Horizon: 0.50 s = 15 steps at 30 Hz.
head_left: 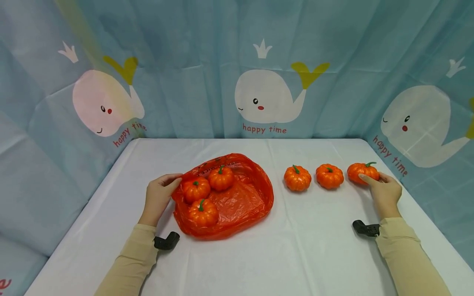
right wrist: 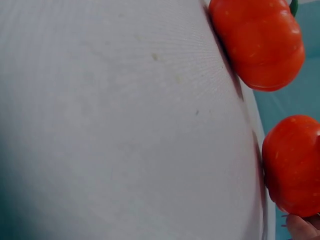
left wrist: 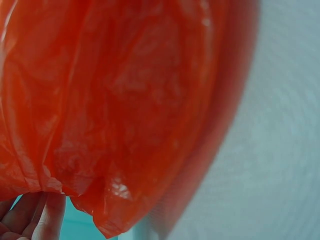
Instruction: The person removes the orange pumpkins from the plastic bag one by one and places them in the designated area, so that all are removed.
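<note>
A red plastic bag (head_left: pixel 240 201) lies spread open on the table, and three small orange pumpkins (head_left: pixel 203 212) with green stems sit in its left part. My left hand (head_left: pixel 161 195) pinches the bag's left rim; the left wrist view has its fingers (left wrist: pixel 49 217) at the edge of the crinkled plastic (left wrist: pixel 115 100). At the far right, my right hand (head_left: pixel 386 193) grips the rightmost pumpkin (head_left: pixel 361 172) between thumb and fingers. In the right wrist view that pumpkin (right wrist: pixel 292 165) is close to the table surface, with a fingertip against it.
Two more pumpkins, one (head_left: pixel 297 178) nearer the bag and one (head_left: pixel 329 176) beside the held one, stand in a row on the white-covered table (head_left: pixel 259 263). A blue curtain (head_left: pixel 192 90) with whale prints hangs behind and at both sides.
</note>
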Tool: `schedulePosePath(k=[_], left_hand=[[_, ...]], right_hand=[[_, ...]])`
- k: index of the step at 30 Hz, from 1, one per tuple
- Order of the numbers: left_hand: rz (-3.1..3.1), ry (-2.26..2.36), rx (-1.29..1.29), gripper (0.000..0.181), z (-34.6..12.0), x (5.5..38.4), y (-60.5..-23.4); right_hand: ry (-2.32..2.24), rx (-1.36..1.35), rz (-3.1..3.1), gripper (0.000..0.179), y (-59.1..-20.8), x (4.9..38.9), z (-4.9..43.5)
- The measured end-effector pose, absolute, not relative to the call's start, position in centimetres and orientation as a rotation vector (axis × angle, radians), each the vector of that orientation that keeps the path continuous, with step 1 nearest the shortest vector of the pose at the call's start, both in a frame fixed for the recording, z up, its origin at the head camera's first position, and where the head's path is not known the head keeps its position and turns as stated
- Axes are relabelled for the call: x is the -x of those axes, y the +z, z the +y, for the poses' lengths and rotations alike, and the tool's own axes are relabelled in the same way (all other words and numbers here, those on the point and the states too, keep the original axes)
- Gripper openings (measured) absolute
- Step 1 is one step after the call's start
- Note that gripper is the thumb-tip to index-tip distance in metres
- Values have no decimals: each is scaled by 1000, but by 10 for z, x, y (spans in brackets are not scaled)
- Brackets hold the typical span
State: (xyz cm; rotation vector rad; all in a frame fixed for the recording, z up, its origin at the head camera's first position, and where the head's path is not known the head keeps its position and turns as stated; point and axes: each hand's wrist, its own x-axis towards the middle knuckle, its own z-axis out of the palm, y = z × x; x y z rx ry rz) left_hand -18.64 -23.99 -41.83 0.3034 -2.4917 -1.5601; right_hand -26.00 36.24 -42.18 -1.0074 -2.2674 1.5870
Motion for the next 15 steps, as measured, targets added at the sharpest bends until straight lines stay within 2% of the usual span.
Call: schedulePosePath(k=[15], left_hand=[[-2486, -1556, -306, 41, -240, 188, -420]], right_hand=[[1575, 943, -2363, 83, -421, 254, 361]])
